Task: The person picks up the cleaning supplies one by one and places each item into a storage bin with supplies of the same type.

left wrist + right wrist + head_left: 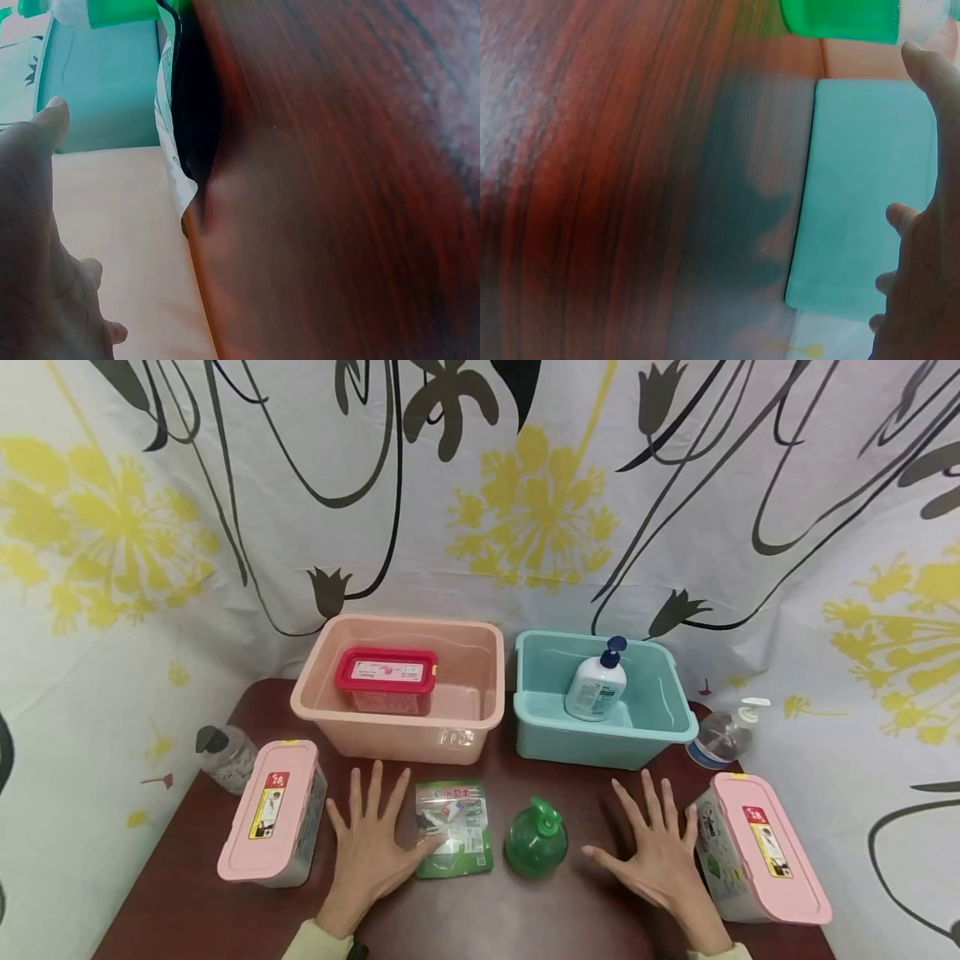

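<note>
Fingers spread, my left hand [370,843] is over the table in the head view, holding nothing. Its thumb overlaps the lower left of a green-and-white pouch [467,827]; whether they touch I cannot tell. My right hand [660,860] is also spread and holds nothing, with its fingertips near a pink-lidded box [768,847]. Between the hands stands a green pump bottle [536,842], apart from both. The left wrist view shows the pouch's edge [166,112] beside the left hand [37,240]. In the right wrist view, the green bottle [844,16] is beyond the right thumb.
Behind are a peach bin [405,739] holding a red-lidded box [386,681] and a teal bin [600,739] holding a white pump bottle [596,687]. Another pink-lidded box [273,810] and a dark-capped bottle [228,760] stand left; a clear pump bottle [723,737] stands right.
</note>
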`<state>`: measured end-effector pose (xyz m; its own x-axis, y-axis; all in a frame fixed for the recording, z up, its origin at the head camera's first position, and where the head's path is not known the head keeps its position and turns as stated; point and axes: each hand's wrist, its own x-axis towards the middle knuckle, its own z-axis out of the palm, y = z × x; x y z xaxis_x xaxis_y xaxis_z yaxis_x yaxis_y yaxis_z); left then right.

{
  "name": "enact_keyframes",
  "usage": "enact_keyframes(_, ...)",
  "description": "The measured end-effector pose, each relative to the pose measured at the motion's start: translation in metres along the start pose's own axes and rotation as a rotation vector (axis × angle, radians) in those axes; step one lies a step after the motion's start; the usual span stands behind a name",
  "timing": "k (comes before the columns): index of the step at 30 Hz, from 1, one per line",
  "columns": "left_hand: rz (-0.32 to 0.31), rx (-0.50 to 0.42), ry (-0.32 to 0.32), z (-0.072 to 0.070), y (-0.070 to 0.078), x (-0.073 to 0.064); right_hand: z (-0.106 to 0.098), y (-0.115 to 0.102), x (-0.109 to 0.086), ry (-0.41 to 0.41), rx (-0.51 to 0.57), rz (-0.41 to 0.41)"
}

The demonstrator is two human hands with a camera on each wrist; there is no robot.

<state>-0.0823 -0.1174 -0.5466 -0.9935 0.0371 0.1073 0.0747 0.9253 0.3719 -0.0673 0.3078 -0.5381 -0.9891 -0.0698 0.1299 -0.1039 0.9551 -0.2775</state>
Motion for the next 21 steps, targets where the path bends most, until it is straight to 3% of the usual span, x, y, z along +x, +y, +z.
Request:
enact_keyframes(12, -0.040, -0.052, -0.001, -0.010, -0.001, 0.006, -0.004, -0.007, 0.002, 0.000, 0.058, -0.026)
enact_keyframes(21, -0.045, -0.086, 0.002, -0.020, 0.001, 0.009, -0.005, -0.016, 0.001, -0.066, 0.167, -0.021)
